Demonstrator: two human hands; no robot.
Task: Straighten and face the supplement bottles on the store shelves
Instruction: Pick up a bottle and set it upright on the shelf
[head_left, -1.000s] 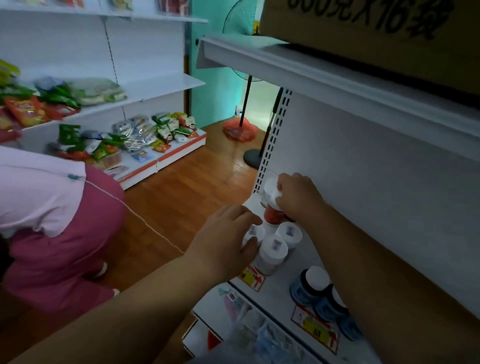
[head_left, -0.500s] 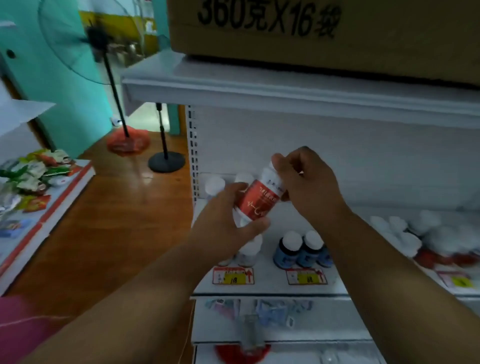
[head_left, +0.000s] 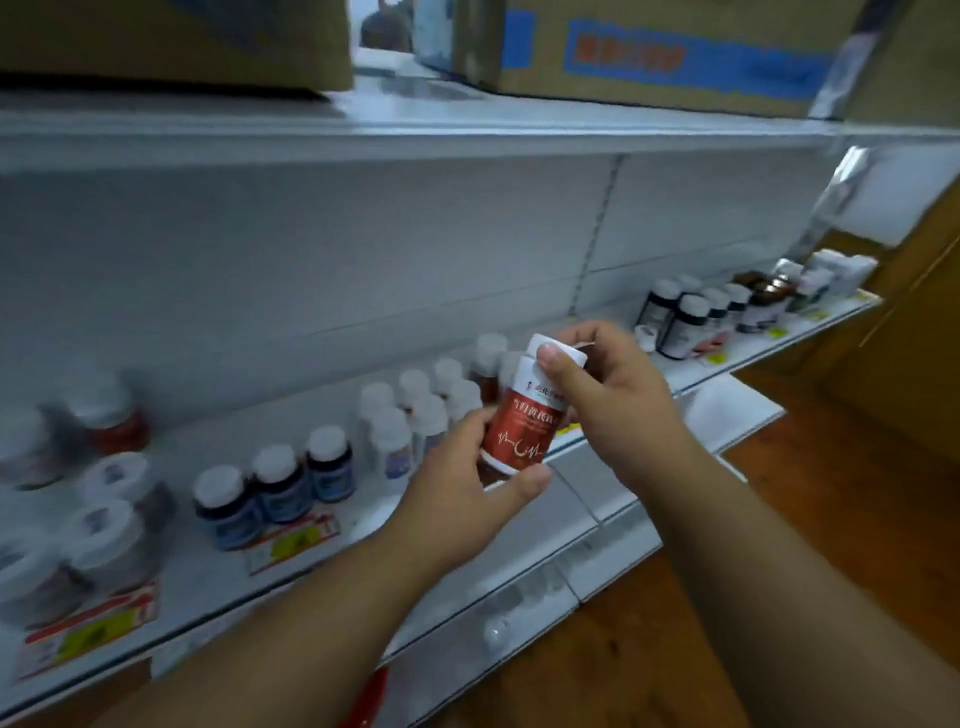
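White shelf (head_left: 291, 291), wooden floor (head_left: 857, 509) below. Rows of capped bottles (head_left: 415, 410) behind. Left hand (head_left: 467, 499) grips red-label bottle (head_left: 524, 421) base; right hand (head_left: 608, 389) pinches cap.

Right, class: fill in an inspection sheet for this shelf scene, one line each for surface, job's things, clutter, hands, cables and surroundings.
Surface: white shelf with price tags along its front edge.
Job's things: red bottle held tilted in front of the shelf, label towards the camera; white-capped bottles grouped behind it; blue bottles to the left; dark bottles to the right.
Clutter: cardboard boxes on the shelf above.
Hands: left hand grips the red bottle's base; right hand holds its cap end.
Cables: nothing seen.
Surroundings: wooden floor at lower right.
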